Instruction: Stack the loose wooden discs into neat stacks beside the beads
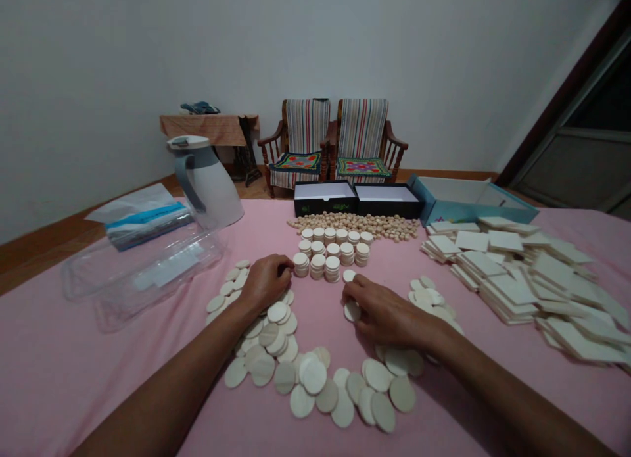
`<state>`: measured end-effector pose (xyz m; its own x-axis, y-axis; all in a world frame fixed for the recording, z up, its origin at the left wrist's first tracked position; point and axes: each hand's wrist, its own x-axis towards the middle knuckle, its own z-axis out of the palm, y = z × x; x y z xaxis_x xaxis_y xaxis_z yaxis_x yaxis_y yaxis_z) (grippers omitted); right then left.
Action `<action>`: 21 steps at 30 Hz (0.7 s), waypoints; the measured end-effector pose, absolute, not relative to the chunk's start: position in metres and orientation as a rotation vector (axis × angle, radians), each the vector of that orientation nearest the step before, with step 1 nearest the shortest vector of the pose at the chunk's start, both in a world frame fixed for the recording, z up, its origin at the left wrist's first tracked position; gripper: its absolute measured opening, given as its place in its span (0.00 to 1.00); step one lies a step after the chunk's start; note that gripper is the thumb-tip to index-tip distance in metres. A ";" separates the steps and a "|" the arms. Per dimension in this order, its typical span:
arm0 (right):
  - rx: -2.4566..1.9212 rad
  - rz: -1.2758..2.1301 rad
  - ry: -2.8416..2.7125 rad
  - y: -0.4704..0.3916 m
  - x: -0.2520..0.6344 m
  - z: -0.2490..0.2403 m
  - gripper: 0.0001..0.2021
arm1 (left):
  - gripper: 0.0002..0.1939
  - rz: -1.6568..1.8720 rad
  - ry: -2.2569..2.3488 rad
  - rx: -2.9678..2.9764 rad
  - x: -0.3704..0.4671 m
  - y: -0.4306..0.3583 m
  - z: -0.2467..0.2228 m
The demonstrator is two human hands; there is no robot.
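My right hand [382, 309] grips a pale round wooden disc [351, 312] between curled fingers, low over the pink cloth. Just beyond its fingertips another disc [349, 276] lies at the right end of the front row of stacks. My left hand [269, 281] is closed beside the leftmost front stack of discs [300, 265], its fingertips close to it; whatever they may hold is hidden. Several short disc stacks [332, 250] stand in rows ahead of both hands. Loose discs [314, 376] spread in a curved heap below and beside my hands.
Small wooden beads [355, 224] lie behind the stacks, before two black boxes [323, 199]. On the right are piled square wooden tiles [513, 289] and a blue box [473, 200]. A white jug [210, 184], a blue packet [148, 223] and clear plastic trays [162, 273] occupy the left.
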<state>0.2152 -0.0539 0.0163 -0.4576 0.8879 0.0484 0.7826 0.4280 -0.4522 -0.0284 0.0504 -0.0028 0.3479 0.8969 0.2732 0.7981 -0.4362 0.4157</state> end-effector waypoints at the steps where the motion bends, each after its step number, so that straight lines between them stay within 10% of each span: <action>1: -1.474 0.507 -2.366 -0.051 0.215 0.015 0.16 | 0.13 0.690 1.536 2.401 -0.028 0.050 -0.003; 21: -1.532 0.231 -1.974 -0.013 0.219 -0.012 0.08 | 0.13 0.668 1.549 2.413 -0.028 0.049 -0.001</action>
<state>0.2187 -0.0127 -0.0125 -0.1332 0.9220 0.3636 0.8132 0.3114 -0.4917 -0.0277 0.0487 -0.0008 0.3497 0.8986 0.2651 0.8097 -0.4323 0.3970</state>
